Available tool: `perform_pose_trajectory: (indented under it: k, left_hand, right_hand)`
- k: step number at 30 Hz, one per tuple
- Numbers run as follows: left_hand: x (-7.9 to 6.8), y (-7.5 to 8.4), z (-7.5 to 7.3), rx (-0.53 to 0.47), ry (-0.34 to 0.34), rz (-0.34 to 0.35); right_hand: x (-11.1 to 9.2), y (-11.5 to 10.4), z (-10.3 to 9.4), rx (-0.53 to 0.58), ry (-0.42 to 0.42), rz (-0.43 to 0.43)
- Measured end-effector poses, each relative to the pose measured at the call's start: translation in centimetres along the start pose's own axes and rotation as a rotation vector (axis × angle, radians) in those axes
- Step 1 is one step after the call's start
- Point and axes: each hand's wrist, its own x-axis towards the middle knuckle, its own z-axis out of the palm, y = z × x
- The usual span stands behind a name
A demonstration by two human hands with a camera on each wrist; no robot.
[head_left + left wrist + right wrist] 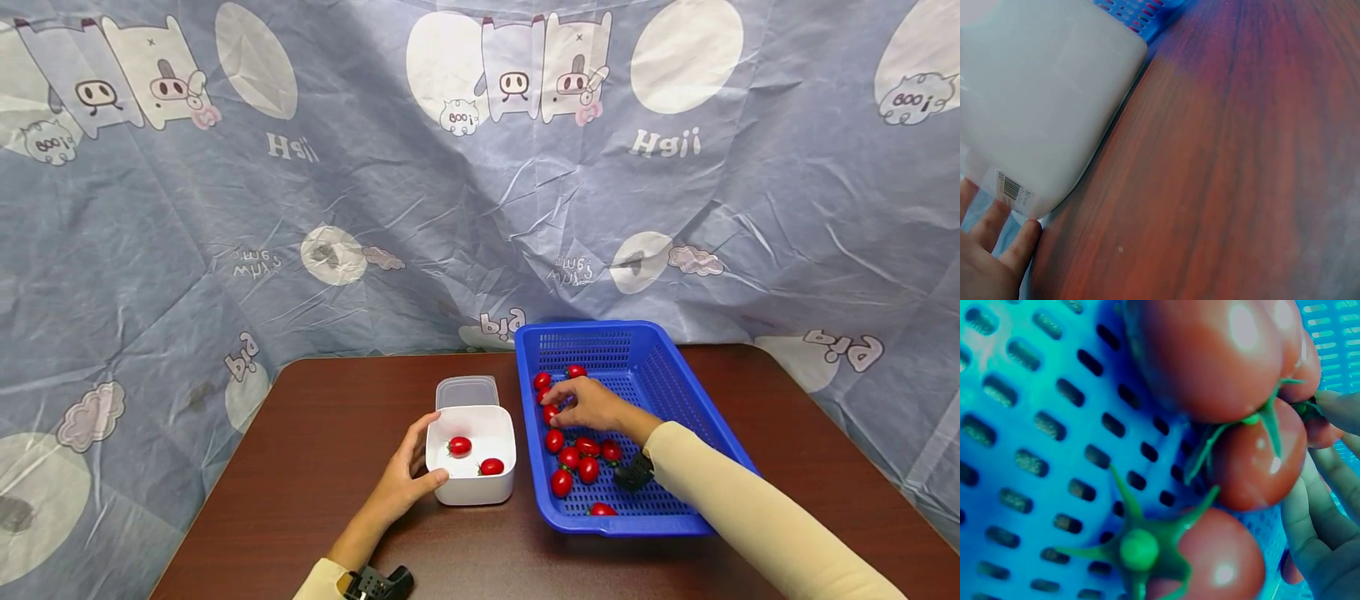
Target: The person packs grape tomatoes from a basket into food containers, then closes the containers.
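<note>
- Tomato (550, 414): shiny red, plump, 9 o'clock side of the blue basket (630, 525)
- Right hand (592, 406): fingers nearly closed, pinching it at the tips, 9 o'clock from palm
- Left hand (405, 473): fingers spread, touching white box (475, 492)

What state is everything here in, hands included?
White box: uncovered, upright.
Translucent lid: off, behind the box.
Blue basket: uncovered, upright.
Red tomatoes: two in the box, others in the basket.
Left hand: touching the box's side.
Right hand: at a tomato, grip unclear.
Patterned cloth: hanging, creased.

Two tomatoes (460, 447) in white box (474, 492); another (551, 413) perhaps pinched
</note>
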Motion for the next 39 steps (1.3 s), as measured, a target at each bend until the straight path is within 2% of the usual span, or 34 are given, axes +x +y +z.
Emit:
perform_pose_trajectory:
  k: [4, 7, 11, 15, 21, 24, 29, 31, 34, 39]
  left_hand:
    - [0.0, 0.0, 0.0, 0.002, -0.001, -0.003]
    - [0.1, 1.3, 0.1, 0.004, -0.005, -0.01]
    - [0.0, 1.9, 0.2, -0.003, -0.008, -0.013]
    - [0.0, 0.4, 0.1, -0.004, -0.002, -0.008]
    - [0.0, -0.1, 0.1, -0.003, -0.001, -0.007]
    - [0.0, 0.6, 0.1, 0.002, -0.002, -0.017]
    - [0.0, 3.1, 0.3, 0.007, -0.008, -0.035]
    - [0.0, 3.6, 0.4, 0.016, -0.007, -0.039]
    - [0.0, 3.2, 0.4, 0.009, -0.007, -0.035]
    - [0.0, 0.9, 0.1, 0.012, -0.003, -0.013]
  right_hand:
    - [0.0, -0.2, -0.2, 0.02, 0.012, -0.019]
    - [0.0, -0.4, -0.3, 0.033, 0.027, -0.043]
    - [0.0, -0.2, -0.5, 0.039, 0.046, -0.056]
    - [0.1, -0.1, -0.7, 0.038, 0.054, -0.064]
    - [0.1, -0.5, -1.2, 0.061, 0.082, -0.076]
    - [0.2, -0.7, -1.4, 0.076, 0.099, -0.083]
    - [0.2, -1.2, -1.9, 0.144, 0.105, -0.059]
    - [0.2, -1.4, -2.1, 0.138, 0.112, -0.066]
    - [0.0, -1.8, -2.5, 0.115, 0.131, -0.076]
    - [-0.1, -3.0, -3.4, 0.1, 0.145, -0.084]
